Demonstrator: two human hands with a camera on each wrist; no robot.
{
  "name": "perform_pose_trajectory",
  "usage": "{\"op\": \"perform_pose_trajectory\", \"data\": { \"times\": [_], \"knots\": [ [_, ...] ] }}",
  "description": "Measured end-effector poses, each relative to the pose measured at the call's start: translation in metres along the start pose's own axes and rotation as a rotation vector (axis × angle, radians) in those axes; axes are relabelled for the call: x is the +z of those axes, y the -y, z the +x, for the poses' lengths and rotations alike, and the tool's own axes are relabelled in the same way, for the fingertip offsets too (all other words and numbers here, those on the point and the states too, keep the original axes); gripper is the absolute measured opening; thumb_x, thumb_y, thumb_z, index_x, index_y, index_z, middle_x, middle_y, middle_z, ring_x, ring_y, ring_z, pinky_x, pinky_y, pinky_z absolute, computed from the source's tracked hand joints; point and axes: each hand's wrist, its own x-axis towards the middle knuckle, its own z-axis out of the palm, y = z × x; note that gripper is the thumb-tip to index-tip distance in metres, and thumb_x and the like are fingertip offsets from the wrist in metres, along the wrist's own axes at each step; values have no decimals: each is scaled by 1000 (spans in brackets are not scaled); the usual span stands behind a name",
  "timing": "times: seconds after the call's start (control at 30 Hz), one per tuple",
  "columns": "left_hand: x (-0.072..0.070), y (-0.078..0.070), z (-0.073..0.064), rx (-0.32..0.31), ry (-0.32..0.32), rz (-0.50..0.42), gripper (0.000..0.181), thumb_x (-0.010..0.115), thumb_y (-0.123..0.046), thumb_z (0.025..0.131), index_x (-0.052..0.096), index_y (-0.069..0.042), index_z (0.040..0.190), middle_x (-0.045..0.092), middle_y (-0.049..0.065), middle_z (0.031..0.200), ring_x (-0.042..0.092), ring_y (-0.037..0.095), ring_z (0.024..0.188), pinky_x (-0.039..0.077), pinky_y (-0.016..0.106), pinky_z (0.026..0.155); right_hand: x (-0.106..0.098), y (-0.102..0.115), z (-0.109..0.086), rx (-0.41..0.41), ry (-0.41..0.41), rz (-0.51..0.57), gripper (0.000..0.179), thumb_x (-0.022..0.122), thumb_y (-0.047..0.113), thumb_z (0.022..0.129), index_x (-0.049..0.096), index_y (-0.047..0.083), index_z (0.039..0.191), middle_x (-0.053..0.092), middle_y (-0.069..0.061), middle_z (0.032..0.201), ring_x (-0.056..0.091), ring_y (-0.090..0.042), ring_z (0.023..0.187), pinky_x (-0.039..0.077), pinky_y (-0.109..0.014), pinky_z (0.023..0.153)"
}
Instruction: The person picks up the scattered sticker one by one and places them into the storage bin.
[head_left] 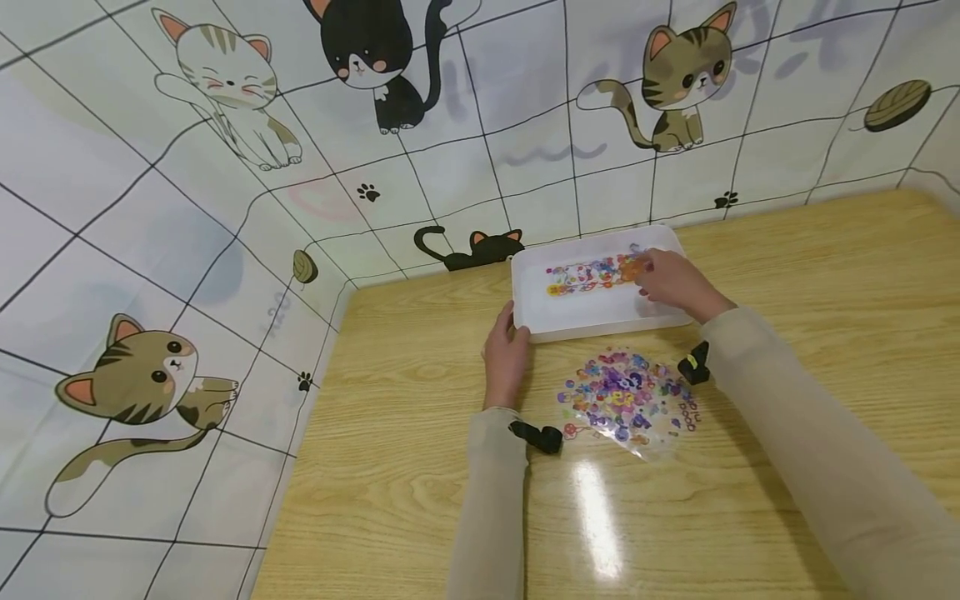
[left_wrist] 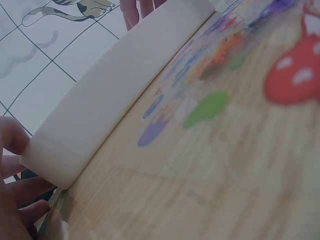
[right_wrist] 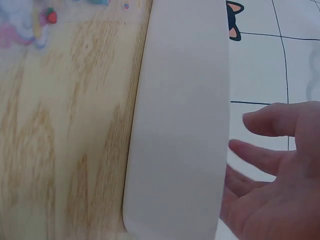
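Observation:
A shallow white tray (head_left: 585, 321) stands on the table against the wall. Inside it lie colourful stickers (head_left: 592, 273) in a band, with orange ones at the right end. At the tray's front left corner my left hand (head_left: 506, 357) grips the side, thumb at the rim and fingers around the outside. My right hand (head_left: 675, 282) is over the tray's right part, its fingertips by the orange stickers. In the right wrist view the thumb and forefinger stand apart, and nothing shows between them; the tray's wall (right_wrist: 177, 120) covers some of the fingers.
In front of the tray a clear plastic bag (head_left: 645, 446) lies flat, with many small colourful stickers (head_left: 622, 387) and some printed lettering. The wooden table (head_left: 390, 433) meets a wall covering (head_left: 517, 167) with cartoon cats. Black straps (head_left: 536, 437) sit on both wrists.

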Motion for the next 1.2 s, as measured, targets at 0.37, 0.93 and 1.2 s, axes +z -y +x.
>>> {"op": "perform_pose_trajectory", "data": {
  "times": [0.37, 0.93, 1.2],
  "knots": [
    [0, -1, 1, -1, -4, -12, 53, 44, -20, 85, 36, -23, 138, 45, -2, 132, 38, 13, 122, 31, 36, 99, -7, 5, -27, -81, -142, 35, 50, 36, 37, 94, 39, 4, 132, 48, -20, 118, 55, -33, 97, 43, -48, 78],
    [-1, -1, 1, -3, 5, -28, 53, 43, -21, 85, 36, -23, 137, 45, -1, 132, 38, 13, 122, 32, 35, 99, -4, 3, -59, -142, -124, 60, 50, 37, 44, 92, 47, 10, 127, 59, -14, 106, 56, -28, 93, 45, -43, 75],
    [3, 1, 1, -7, 10, -36, 53, 43, -22, 85, 35, -24, 138, 44, -2, 133, 38, 13, 122, 32, 34, 99, -3, -1, -69, -177, -58, 35, 46, 40, 43, 92, 51, 8, 121, 61, -13, 104, 59, -28, 90, 46, -45, 76]
  ]
}}
